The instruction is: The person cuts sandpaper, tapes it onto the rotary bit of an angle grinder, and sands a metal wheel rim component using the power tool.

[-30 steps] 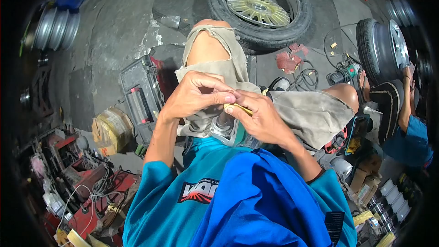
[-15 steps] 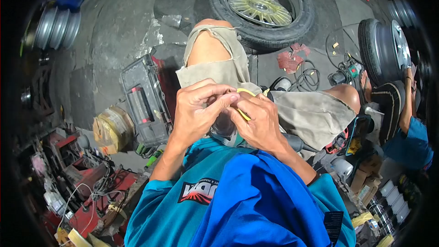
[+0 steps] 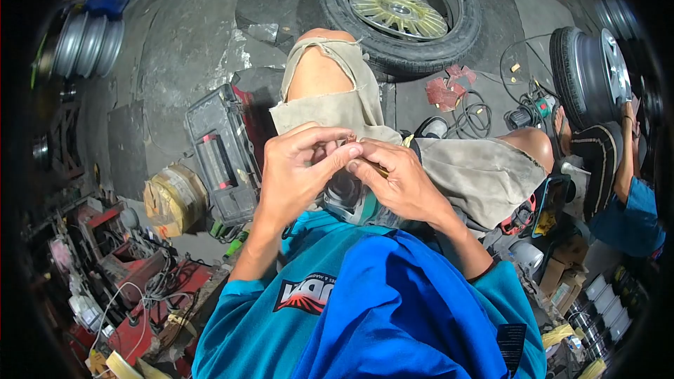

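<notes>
My left hand (image 3: pixel 298 168) is closed in a pinch above my lap. At its thumb and forefinger shows a tiny brownish bit (image 3: pixel 345 142), too small to name. Fingertips of my right hand (image 3: pixel 404 181) meet it there, also closed. A sliver of a yellow strip (image 3: pixel 380 168) peeks out between the right thumb and fingers; most of it is hidden. Below both hands, a power tool with a grey head and teal body (image 3: pixel 364 209) lies in my lap, partly covered by the hands.
A tyre (image 3: pixel 442 52) lies ahead around a yellowish wheel cover (image 3: pixel 400 12). To the left are an open tool case (image 3: pixel 221 154) and a taped roll (image 3: pixel 175 196). On the right, a corded tool (image 3: pixel 526 112), a wheel (image 3: pixel 593 77) and another person's arm (image 3: pixel 623 154).
The yellow strip, which looped out above and below my right hand, is now almost hidden. The right fingers have straightened and shifted toward the left fingertips.
</notes>
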The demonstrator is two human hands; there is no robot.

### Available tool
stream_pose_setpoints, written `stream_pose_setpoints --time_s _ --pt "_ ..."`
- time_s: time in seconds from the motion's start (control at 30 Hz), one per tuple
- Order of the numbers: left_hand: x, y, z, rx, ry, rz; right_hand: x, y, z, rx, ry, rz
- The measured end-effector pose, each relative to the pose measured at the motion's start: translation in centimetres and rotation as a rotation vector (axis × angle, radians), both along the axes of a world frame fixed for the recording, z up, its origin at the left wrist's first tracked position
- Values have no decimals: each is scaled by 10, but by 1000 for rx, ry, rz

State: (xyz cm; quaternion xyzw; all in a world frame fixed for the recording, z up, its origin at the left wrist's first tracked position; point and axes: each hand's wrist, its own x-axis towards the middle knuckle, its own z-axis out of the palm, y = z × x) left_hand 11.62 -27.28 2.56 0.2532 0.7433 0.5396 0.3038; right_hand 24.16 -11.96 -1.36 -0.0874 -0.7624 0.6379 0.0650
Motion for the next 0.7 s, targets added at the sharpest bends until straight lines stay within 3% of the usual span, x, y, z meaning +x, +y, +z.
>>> stream_pose_setpoints --time_s 0.07,0.13,0.2,0.4,0.47,0.57,0.7 --pt "10 0 0 -37 108 52 1 0 0 36 -8 -1" --pt "22 1 -1 -12 320 136 3 -4 4 309 30 -49" --pt "24 3 -2 -27 350 157 2 -14 2 359 82 -115" --pt "5 -1 -9 -12 42 46 1 -14 2 486 115 -217" --pt "-3 -2 -13 116 -234 -3 1 -8 3 191 -11 -96" --pt "-16 -6 -22 116 -189 -113 -2 -5 -2 36 113 -71" --pt "-18 -4 -14 130 -268 -135 -1 0 3 181 71 10"
